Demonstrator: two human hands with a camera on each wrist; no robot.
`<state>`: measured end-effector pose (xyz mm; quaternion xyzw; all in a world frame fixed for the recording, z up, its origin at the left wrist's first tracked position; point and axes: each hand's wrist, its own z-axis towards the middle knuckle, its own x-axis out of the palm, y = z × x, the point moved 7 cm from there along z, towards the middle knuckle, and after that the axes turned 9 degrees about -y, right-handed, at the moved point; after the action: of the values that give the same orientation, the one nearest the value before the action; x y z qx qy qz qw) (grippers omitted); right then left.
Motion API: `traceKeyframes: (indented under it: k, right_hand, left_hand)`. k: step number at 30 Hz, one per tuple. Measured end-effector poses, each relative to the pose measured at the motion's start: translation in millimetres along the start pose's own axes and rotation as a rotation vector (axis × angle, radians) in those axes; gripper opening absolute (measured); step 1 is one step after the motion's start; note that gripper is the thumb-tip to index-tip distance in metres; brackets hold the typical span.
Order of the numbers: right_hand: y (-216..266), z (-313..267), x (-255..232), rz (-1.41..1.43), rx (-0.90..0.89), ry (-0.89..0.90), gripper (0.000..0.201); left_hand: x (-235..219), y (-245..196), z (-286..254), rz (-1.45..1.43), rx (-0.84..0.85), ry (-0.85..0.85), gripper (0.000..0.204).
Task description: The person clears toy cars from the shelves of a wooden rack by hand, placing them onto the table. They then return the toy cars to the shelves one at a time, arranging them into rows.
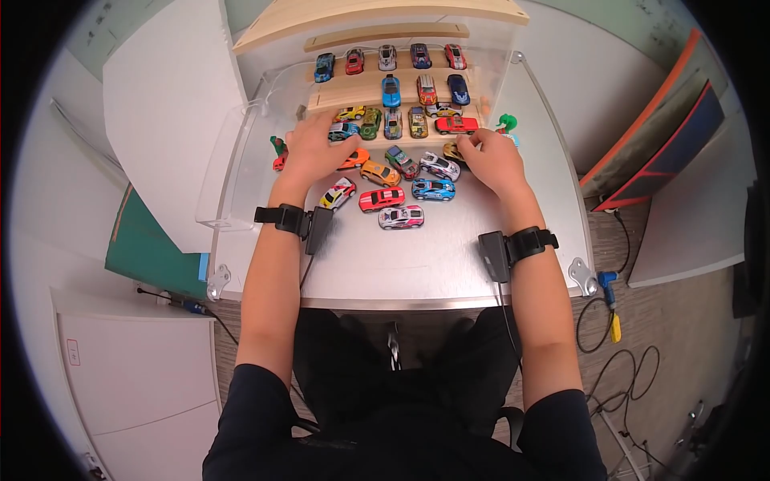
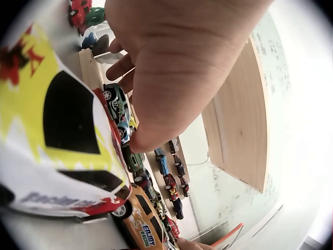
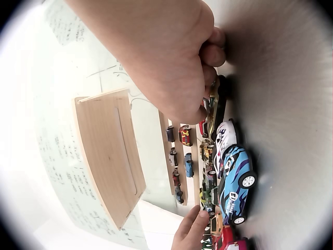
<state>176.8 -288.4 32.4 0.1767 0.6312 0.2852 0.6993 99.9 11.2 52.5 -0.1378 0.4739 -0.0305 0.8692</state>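
Centrally, a tiered pale-wood stand bearing toy cars rises at the far side of a silvery metal surface. At its lower left, the left hand holds a light-blue and black toy car between thumb and fingers. Near the stand's right end, the right hand, fingers curled, grips a black and gold toy car; a white toy car with dark flame markings lies just left.
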Motion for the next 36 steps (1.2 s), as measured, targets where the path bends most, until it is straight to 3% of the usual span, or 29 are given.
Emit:
traceKeyframes:
  k: [12,17,27,29,36]
  right_hand:
    - [1.1,-0.7,-0.6,-0.003,-0.008,-0.006,0.041]
    - [-3.9,1.5,3.7,0.013,-0.030,-0.030,0.044]
    - [2.2,-1.9,-2.2,-0.005,0.007,0.006,0.041]
    - [1.0,-0.7,-0.6,-0.006,-0.002,-0.002,0.041]
    - [1.7,-0.8,-1.3,-0.009,-0.008,-0.006,0.042]
  left_hand:
    - [3.9,4.1,1.5,-0.067,0.002,-0.028,0.065]
    - [11.3,5.6,0.3,-0.042,-0.066,0.084,0.072]
    - [16.0,7.4,-1.7,-0.070,-0.090,0.145,0.071]
    - [8.6,2.7,-2.3,-0.008,0.008,0.030,0.062]
    - [-0.2,0.5,-0.3,-0.131,0.038,0.094,0.036]
